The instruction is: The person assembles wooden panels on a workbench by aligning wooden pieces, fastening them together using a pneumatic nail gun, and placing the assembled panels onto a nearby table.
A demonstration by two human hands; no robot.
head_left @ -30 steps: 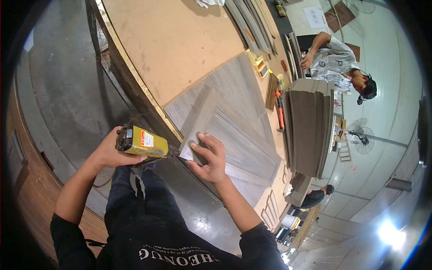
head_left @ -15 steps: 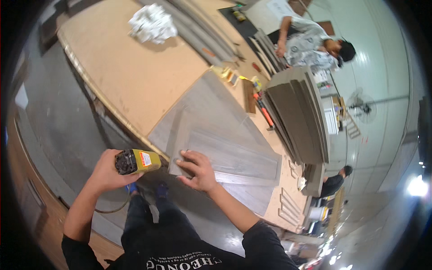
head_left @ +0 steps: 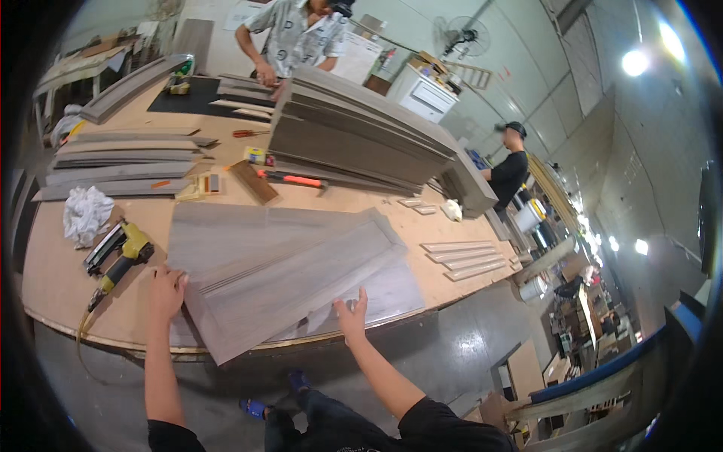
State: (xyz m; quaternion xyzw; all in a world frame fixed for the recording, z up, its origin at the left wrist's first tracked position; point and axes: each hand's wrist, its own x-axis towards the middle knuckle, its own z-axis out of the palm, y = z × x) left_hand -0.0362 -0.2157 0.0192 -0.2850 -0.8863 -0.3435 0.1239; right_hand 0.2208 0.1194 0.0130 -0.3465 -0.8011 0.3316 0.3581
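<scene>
A grey wood-grain cabinet door (head_left: 301, 275) with a framed face lies slantwise over a larger flat grey panel (head_left: 218, 226), its near-left corner jutting past the table edge. My left hand (head_left: 167, 292) is at the door's left corner, fingers bent against the edge. Along its near long edge is my right hand (head_left: 352, 315), thumb and forefinger spread, the thumb at the door's edge. A yellow and black nail gun (head_left: 124, 252) with an air hose lies on the table, left of my left hand.
A crumpled white cloth (head_left: 88, 216) lies behind the nail gun. Further back are grey strips (head_left: 120, 167), a hammer (head_left: 294, 179) and a stack of grey panels (head_left: 354, 139). Short mouldings (head_left: 463, 258) lie to the right. Two people (head_left: 294, 38) work beyond the table.
My left hand has let go of the nail gun, which now lies on the table, and has moved to the door. My right hand has shifted along the door's edge. The view has turned.
</scene>
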